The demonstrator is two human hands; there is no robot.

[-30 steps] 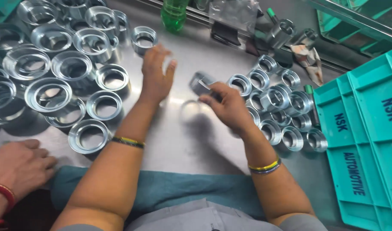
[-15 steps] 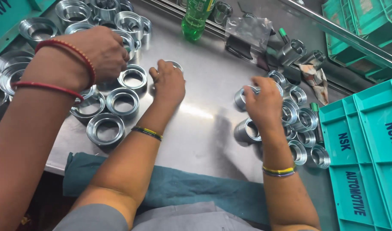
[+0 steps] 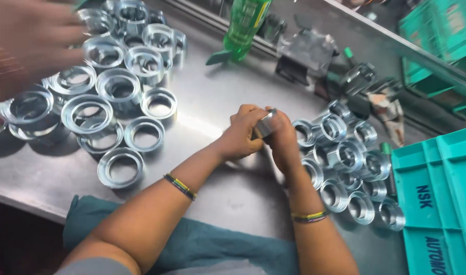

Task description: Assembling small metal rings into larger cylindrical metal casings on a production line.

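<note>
A small metal ring [image 3: 265, 124] sits pinched between both hands above the middle of the steel table [image 3: 212, 102]. It is a short, shiny, thick-walled sleeve, turned on its side. By its look it is solid machined steel: stiff, heavy for its size, and not fragile. The polished skin probably makes it slippery, more so if oily, so the surest hold is across the outer wall with fingertips on opposite sides, or one finger hooked through the bore. The rim edges may be sharp.

The left hand [image 3: 241, 133] is curled around the near side of the ring, fingers bent and closed on it. The right hand [image 3: 283, 138] presses on it from the other side, fingers folded over the top. The two hands touch each other around the part. Each wrist wears a thin striped bangle.

Just right of the hands lies a cluster of like small rings [image 3: 345, 168], packed close and touching, bores mostly up. To the left, well apart, stands a group of larger rings [image 3: 116, 102], wider and flatter, some stacked or overlapping. A blurred hand [image 3: 32, 38] of another person reaches over these at the top left.

A green bottle [image 3: 245, 23] stands at the far edge of the table. Teal crates [image 3: 436, 203] lie at the right. A teal cloth [image 3: 192, 244] hangs over the near edge under the forearms.
</note>
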